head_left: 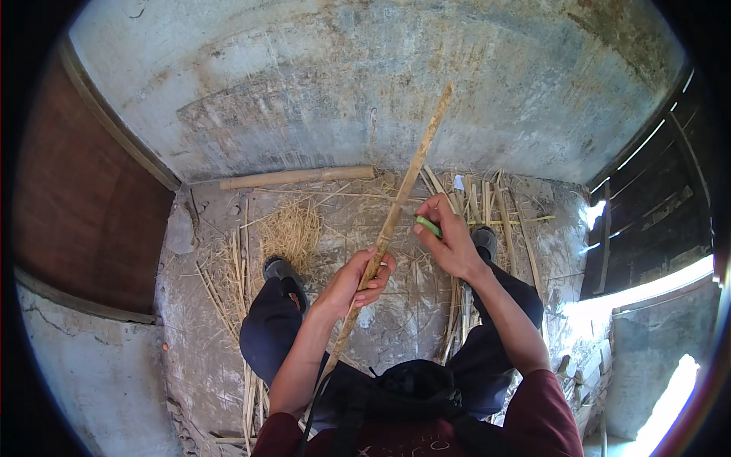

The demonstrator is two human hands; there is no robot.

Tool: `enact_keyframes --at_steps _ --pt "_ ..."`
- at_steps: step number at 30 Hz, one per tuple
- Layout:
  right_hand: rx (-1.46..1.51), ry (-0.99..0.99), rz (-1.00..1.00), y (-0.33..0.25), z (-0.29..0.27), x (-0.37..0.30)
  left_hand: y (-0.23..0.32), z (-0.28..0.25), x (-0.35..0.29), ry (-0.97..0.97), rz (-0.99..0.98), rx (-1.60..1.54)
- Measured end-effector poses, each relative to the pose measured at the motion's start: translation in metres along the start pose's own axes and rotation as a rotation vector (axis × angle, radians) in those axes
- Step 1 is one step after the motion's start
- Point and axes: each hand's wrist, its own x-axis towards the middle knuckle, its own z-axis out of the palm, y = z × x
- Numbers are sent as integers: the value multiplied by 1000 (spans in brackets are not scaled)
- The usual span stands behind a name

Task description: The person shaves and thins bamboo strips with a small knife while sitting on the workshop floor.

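Note:
A long split bamboo strip (412, 177) slants across the middle of the view. Its far end stands out against the wall, and its near end reaches my lap. My left hand (356, 283) is closed around the strip below its middle, with the fingers curled at its right side. To the right of the strip, my right hand (454, 242) is closed on a small green tool (429, 226). Only a short green part of that tool shows between thumb and fingers; whether it has a blade I cannot tell. The right hand appears apart from the strip.
A round bamboo pole (297, 177) lies along the foot of the stained wall (365, 99). Pale shavings (291, 232) are heaped near my left shoe (285, 276). Several bamboo strips (505, 221) lie around my right shoe (484, 242). More strips (238, 266) lie at left.

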Motion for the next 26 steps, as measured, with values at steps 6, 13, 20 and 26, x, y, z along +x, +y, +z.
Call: enact_keyframes --at_steps 6,13,20,26 --pt "-13 -72 -11 8 2 0 -1 11 3 149 112 150" --pt "-140 -39 -272 10 15 -1 2 7 -2 144 102 145" --pt "-162 -86 -264 12 19 -3 1 12 -4 160 143 240" --pt "-143 -44 -338 13 20 -2 -5 11 -2 141 164 227"
